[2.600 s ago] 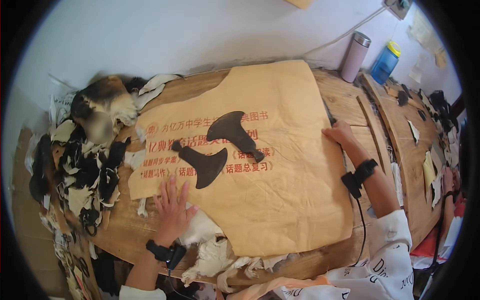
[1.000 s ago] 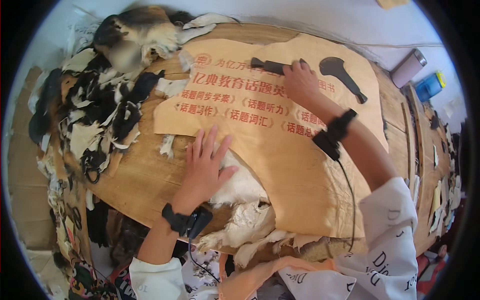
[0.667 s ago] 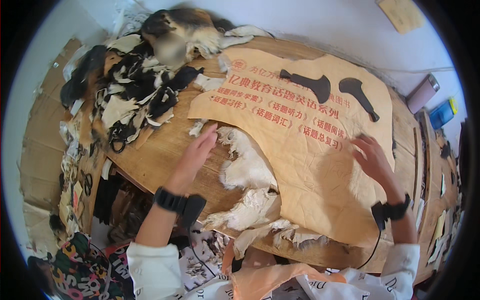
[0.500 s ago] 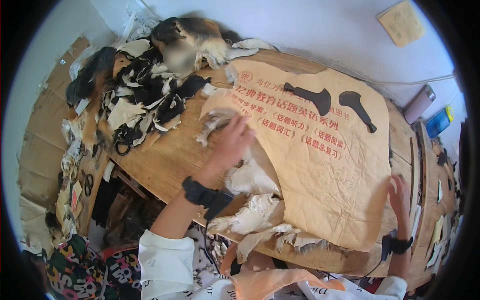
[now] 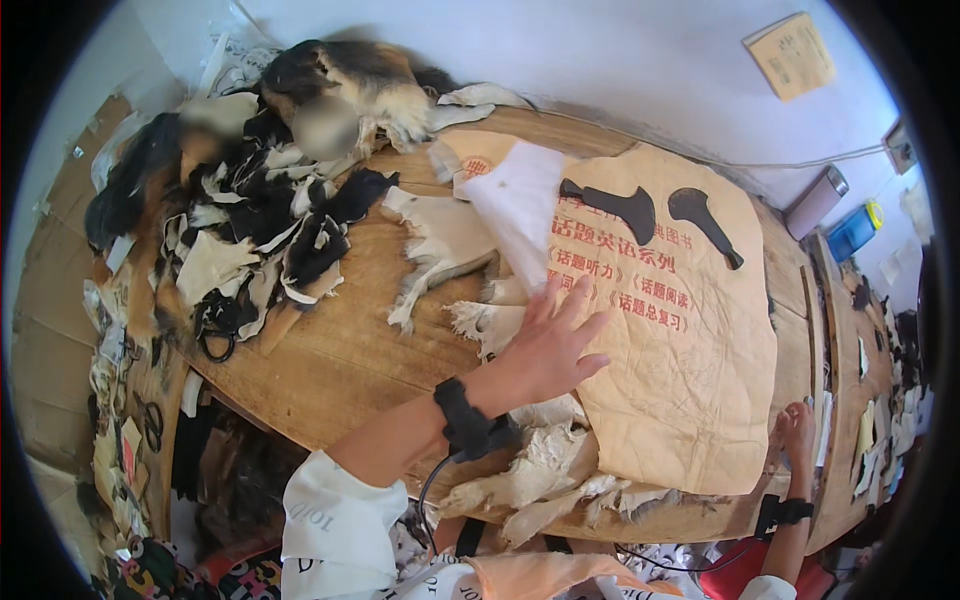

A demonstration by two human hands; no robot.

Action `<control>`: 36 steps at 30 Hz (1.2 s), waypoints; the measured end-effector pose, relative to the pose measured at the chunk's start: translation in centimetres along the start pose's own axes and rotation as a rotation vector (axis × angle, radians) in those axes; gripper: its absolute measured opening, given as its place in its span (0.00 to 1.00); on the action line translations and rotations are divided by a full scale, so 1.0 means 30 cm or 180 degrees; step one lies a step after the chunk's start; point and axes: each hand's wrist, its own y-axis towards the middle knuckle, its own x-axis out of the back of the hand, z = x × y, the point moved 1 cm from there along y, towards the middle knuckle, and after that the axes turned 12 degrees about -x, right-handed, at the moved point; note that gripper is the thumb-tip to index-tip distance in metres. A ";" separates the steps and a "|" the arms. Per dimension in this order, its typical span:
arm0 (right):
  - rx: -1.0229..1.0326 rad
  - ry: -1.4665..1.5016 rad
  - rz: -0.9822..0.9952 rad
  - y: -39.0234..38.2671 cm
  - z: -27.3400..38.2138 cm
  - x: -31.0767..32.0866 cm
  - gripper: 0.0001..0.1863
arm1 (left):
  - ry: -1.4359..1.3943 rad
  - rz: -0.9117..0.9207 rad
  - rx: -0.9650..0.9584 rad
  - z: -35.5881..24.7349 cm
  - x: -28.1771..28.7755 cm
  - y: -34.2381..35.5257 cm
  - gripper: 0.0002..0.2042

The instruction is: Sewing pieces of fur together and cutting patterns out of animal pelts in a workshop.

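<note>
A large brown paper sheet with red print lies over pale hide pieces on the wooden table. Its left edge is folded over, showing a white underside. My left hand lies at the lower end of this fold, fingers spread over the printed side. Beside the sheet's lower right edge, my right hand has curled fingers; what they hold, if anything, is too small to make out. Two dark tools with flared, blade-like ends, one on the left and one on the right, rest on the sheet's upper part.
Black, white and tan fur scraps pile up at the left, with a larger pelt behind. Scissors hang at the table's left side. A bottle and a blue container stand at the far right by the wall.
My left hand has moved right and down, and the sheet's left edge is now folded over to the right, uncovering more hide. My right hand has shifted down from the sheet's right edge.
</note>
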 end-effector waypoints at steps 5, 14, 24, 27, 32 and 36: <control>0.0071 -0.0092 0.0002 0.001 -0.005 0.005 0.10 | 0.0373 0.0409 0.1019 0.017 0.041 -0.114 0.27; 0.0414 -0.0290 -0.0685 -0.009 -0.007 0.043 0.11 | 0.0885 0.0367 0.0794 -0.045 0.122 -0.277 0.21; -0.0425 -0.0169 -0.0142 -0.015 -0.080 0.077 0.17 | -0.0130 0.0429 0.0666 -0.476 0.037 -0.290 0.13; -0.0682 -0.0177 0.0103 -0.014 -0.095 0.083 0.19 | -0.0088 0.0513 0.0864 -0.516 0.034 -0.287 0.13; -0.1053 0.0106 0.0268 -0.005 -0.097 0.091 0.23 | 0.0340 0.0600 0.0713 -0.533 0.021 -0.181 0.16; -0.1338 0.1025 0.0398 0.009 -0.062 0.109 0.23 | 0.0295 0.0621 0.0041 -0.578 -0.061 -0.033 0.21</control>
